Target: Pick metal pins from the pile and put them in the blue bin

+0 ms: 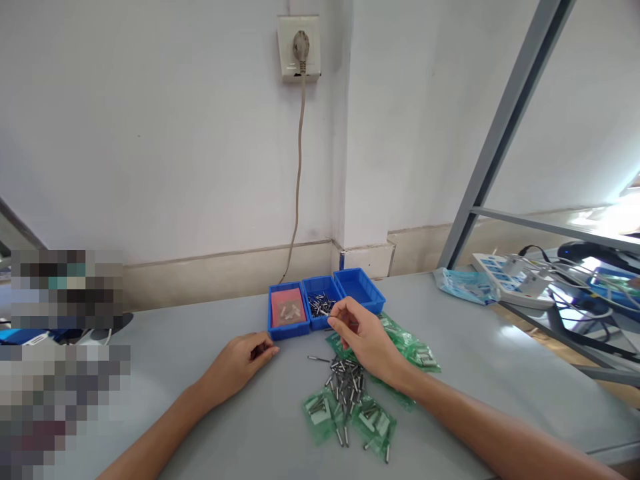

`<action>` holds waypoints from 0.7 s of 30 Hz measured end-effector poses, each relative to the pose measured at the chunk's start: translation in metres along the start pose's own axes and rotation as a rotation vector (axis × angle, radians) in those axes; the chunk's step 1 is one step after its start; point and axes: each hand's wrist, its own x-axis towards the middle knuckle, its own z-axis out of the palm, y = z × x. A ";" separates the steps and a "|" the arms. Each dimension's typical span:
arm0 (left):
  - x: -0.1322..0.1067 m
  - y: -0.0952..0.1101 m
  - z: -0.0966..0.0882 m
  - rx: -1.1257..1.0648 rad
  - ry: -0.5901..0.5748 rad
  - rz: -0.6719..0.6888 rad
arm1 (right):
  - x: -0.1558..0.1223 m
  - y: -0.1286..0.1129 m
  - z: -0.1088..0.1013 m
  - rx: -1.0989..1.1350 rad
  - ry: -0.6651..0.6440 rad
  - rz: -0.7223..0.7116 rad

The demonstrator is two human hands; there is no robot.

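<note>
My right hand (361,335) hovers at the front of the middle blue bin (319,323), thumb and forefinger pinched together. Whatever is in that pinch is too small to make out against the short metal pins (320,305) inside the bin. Below this hand lies a loose pile of metal pins (346,385), with small green plastic bags (320,415) of similar pieces around it. My left hand (246,360) rests on the table, fingers curled and nothing visible in them, close to the left blue bin (290,331). That bin holds a pink bag (289,299) with small pale pieces.
A third blue bin (359,291) stands at the back right of the row. More green bags (407,343) lie beside my right wrist. Farther right are a light-blue plastic packet (467,285), a power strip (515,280) with cables, and a metal frame post (505,133).
</note>
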 end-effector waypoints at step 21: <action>-0.003 0.006 0.001 -0.042 -0.014 0.131 | -0.005 -0.002 -0.002 -0.407 -0.172 -0.120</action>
